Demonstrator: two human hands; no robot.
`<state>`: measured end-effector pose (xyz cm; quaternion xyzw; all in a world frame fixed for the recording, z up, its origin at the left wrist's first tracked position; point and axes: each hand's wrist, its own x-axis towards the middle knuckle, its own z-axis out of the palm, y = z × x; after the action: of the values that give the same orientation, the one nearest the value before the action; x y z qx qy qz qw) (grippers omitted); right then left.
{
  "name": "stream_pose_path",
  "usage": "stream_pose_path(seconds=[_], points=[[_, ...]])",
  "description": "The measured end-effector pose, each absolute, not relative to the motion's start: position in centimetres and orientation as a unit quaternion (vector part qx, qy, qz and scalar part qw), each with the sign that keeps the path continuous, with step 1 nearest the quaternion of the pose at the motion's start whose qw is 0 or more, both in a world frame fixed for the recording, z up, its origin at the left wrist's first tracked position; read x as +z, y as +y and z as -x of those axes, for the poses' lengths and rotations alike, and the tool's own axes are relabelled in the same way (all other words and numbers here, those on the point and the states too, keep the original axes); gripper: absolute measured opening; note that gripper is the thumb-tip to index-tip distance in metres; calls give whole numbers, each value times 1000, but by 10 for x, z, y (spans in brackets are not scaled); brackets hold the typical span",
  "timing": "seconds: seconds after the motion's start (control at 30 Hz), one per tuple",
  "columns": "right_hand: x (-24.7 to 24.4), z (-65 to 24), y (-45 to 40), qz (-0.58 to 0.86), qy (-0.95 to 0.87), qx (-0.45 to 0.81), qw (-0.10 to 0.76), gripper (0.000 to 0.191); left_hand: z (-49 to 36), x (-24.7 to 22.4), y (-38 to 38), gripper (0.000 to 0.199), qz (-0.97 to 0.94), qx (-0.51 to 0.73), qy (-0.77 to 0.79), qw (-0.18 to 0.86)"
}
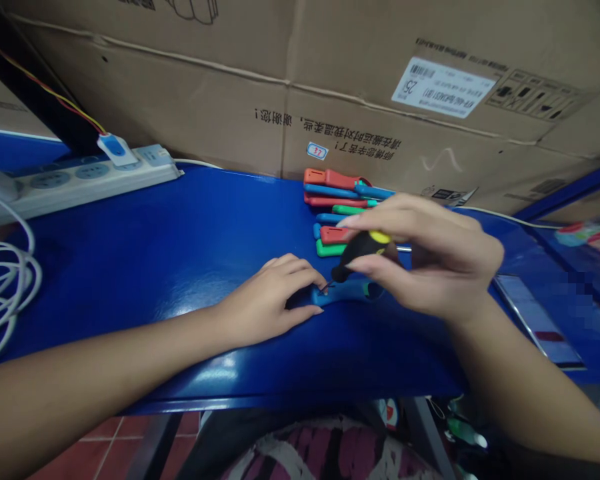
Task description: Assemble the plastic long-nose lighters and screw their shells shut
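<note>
Head view: by the grip of the right hand point(433, 260), a short black screwdriver with a yellow-marked end point(359, 257) is held between thumb and fingers, tilted, with its thin tip directed downward to the left. By the grip of the left hand point(273, 300), the left end of a blue, curved plastic handle point(347, 291) is held between thumb and forefinger, on a glossy blue surface point(170, 247). The tip is seen at this same left end; whether it is touching cannot be told surely, because of blur. Just beyond, a row of red, blue and green plastic handles point(333, 219) is laid near the foot of a large brown cardboard box point(205, 100), on which upside-down text is printed and a white label point(443, 87) is stuck. To the right, a flat phone-like device point(537, 320) is placed. At the far left, a white plug point(116, 148) is inserted in a white power strip point(90, 190), and a white cable point(15, 287) is coiled nearby. Below, red floor tiles point(110, 440) are seen.
</note>
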<state>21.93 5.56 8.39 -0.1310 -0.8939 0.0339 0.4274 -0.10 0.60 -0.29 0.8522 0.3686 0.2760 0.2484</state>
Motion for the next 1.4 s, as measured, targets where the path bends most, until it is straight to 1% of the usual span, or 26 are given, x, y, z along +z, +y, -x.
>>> stream_pose_path(seconds=[0.07,0.1,0.13,0.2,0.23,0.27,0.3,0.33,0.4,0.43,0.5,0.57,0.63,0.7,0.73,0.8,0.87,0.9,0.97,1.03,1.1,1.17,1.23,1.3,1.33,1.4], points=[[85,-220,56,121,-894,-53,427,27,1,-3,6,21,-852,277,369,248],[85,-220,57,125,-901,-61,411,28,1,-3,6,21,-851,277,369,249],[86,-221,57,136,-909,-37,392,31,1,-3,7,21,-851,277,369,251],[87,-221,57,158,-916,55,365,37,1,-3,7,21,-850,275,370,256],[87,-221,57,163,-911,86,370,35,0,-3,7,21,-849,274,371,258],[87,-221,57,161,-905,85,383,30,0,-3,7,21,-849,274,371,259],[87,-221,57,153,-901,53,402,25,0,-3,7,21,-849,274,372,258],[88,-222,57,143,-899,5,413,24,0,-3,7,21,-849,274,371,257],[88,-223,57,136,-904,-61,400,31,1,-3,6,21,-850,275,371,256],[88,-223,57,142,-912,-56,380,34,1,-3,6,21,-850,275,370,256],[89,-224,56,156,-924,15,348,40,1,-3,6,20,-849,275,370,258],[89,-223,55,156,-917,61,362,38,1,-3,6,21,-849,275,371,259],[88,-222,54,142,-908,15,395,30,1,-2,6,21,-848,276,371,258],[87,-222,53,131,-904,-46,405,31,0,-3,7,22,-848,278,371,257],[87,-221,52,136,-906,-48,398,32,0,-3,7,22,-849,277,370,257],[86,-221,51,152,-914,14,376,35,0,-3,7,21,-849,277,370,256],[86,-221,51,158,-909,72,380,34,1,-4,7,22,-849,278,371,254],[87,-221,51,151,-906,63,391,31,1,-4,7,23,-849,279,370,253],[87,-222,51,126,-902,-4,412,32,1,-4,6,24,-849,277,371,253],[88,-223,51,130,-905,-31,404,33,2,-4,6,23,-850,272,373,254],[88,-223,51,148,-914,32,377,38,2,-3,5,22,-850,270,375,252],[88,-223,51,152,-908,81,383,37,1,-2,5,22,-852,268,376,249],[89,-222,52,142,-901,40,407,34,1,-2,5,22,-853,265,377,247],[91,-222,53,146,-904,-15,401,36,1,-2,5,22,-854,262,377,246],[92,-223,53,157,-911,-14,382,37,1,-2,5,21,-854,262,376,246],[93,-224,54,173,-922,48,342,40,1,-2,5,21,-854,262,374,248]])
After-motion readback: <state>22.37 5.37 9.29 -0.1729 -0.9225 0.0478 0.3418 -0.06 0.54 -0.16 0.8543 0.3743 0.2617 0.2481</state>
